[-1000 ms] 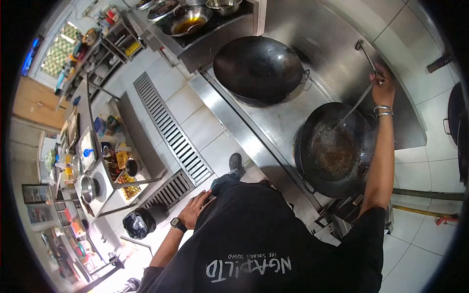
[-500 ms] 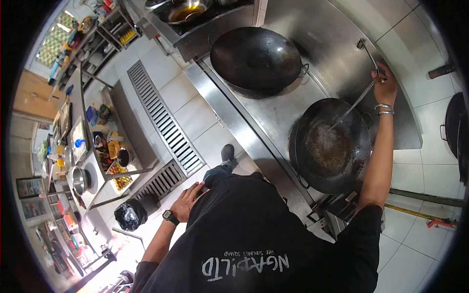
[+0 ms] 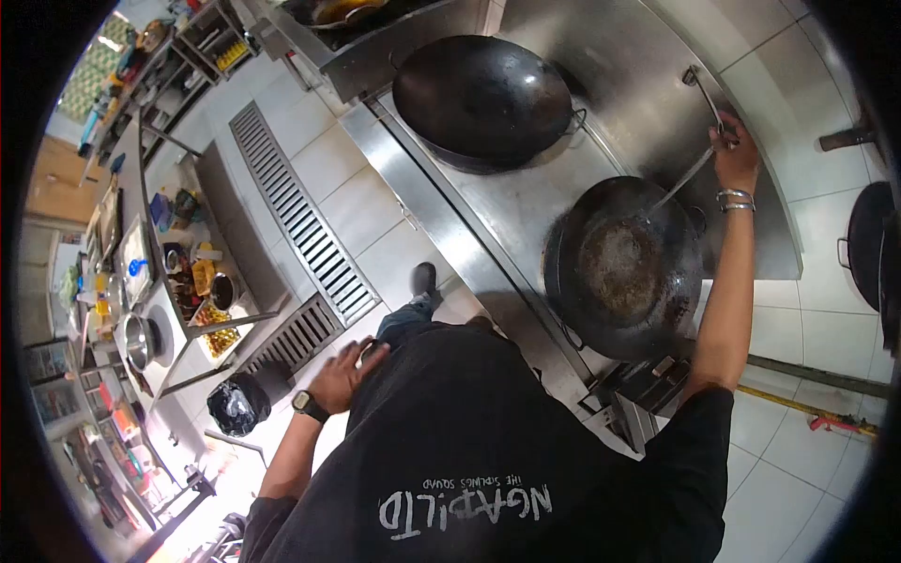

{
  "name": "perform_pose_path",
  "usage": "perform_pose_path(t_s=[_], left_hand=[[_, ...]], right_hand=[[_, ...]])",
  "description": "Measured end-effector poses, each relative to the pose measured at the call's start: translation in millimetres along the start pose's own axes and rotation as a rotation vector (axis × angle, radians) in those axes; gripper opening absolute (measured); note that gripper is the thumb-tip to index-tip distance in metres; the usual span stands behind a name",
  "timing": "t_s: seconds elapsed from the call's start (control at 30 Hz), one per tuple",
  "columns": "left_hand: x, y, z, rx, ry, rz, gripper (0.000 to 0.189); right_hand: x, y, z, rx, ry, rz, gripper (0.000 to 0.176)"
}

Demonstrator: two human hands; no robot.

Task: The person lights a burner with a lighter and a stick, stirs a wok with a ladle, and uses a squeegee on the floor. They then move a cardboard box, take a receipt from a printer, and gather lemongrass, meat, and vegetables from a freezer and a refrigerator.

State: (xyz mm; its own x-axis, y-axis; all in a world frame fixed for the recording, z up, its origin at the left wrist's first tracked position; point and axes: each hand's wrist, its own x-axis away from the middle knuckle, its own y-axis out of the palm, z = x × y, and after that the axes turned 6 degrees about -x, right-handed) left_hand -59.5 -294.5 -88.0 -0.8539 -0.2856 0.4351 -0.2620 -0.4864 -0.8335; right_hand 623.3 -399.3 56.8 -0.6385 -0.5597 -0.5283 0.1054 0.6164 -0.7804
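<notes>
The near wok (image 3: 624,272) sits on the steel stove (image 3: 502,220), its round mouth facing up and its two loop handles lying on a slant from lower left to upper right of the view. The tap (image 3: 707,99) reaches from the steel wall panel (image 3: 648,108) toward the right hand (image 3: 736,158), and its thin spout (image 3: 682,181) points down and left over the near wok. The right hand is closed around the tap near the bend. The left hand (image 3: 340,377) is beside the black shirt (image 3: 488,432), fingers apart and loosely bent, with nothing seen in it; whether its fingertips touch the shirt, I cannot tell. Compared with the earlier frames, the view has shifted, the left hand's fingers are more bent, and the pale line below the right hand looks shorter, with no clear stream at its end; the right hand stays on the tap. Counted, there are two woks on the stove, the far wok (image 3: 481,103) being the second, one tap, two bracelets (image 3: 736,199) on the right wrist, one watch (image 3: 310,405) on the left and two floor grates (image 3: 300,218).
</notes>
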Motion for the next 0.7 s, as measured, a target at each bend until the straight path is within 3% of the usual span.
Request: perform_pose_path(t_s=[0.03, 0.1, 0.17, 0.2, 0.27, 0.33, 0.43, 0.53, 0.63, 0.7], left_hand=[[-7, -11, -2, -0.011, -0.071, -0.020, 0.053], [-39, -46, 9, -0.203, 0.025, 0.142, 0.057], [-89, -73, 37, 0.076, 0.256, 0.251, 0.054], [-128, -49, 39, 0.163, 0.469, 0.245, 0.053], [-178, -50, 99, 0.476, 0.762, 0.124, 0.042], [-227, -6, 142, 0.485, 0.889, -0.011, 0.047], [-262, 49, 189, 0.215, 0.920, -0.012, 0.054], [-288, 92, 203, -0.053, 0.819, -0.075, 0.054], [-302, 102, 203, -0.025, 0.861, 0.055, 0.047], [-302, 95, 210, -0.245, 0.798, 0.154, 0.039]], right_hand=[[-2, 3, 2, -0.052, 0.021, -0.011, 0.037], [-5, 3, 2, -0.100, 0.046, -0.018, 0.037], [-3, 1, -5, -0.107, -0.017, -0.012, 0.036], [-3, 2, -6, -0.102, -0.015, -0.011, 0.036], [-3, 1, -7, 0.056, -0.042, 0.004, 0.035], [0, -4, -19, 0.068, 0.010, -0.023, 0.034], [-3, -6, -15, 0.072, 0.038, -0.051, 0.034], [-3, -9, -14, 0.079, -0.008, -0.070, 0.033], [-3, -14, -18, 0.095, 0.015, -0.104, 0.033], [-1, -11, -16, 0.094, 0.053, -0.127, 0.033]])
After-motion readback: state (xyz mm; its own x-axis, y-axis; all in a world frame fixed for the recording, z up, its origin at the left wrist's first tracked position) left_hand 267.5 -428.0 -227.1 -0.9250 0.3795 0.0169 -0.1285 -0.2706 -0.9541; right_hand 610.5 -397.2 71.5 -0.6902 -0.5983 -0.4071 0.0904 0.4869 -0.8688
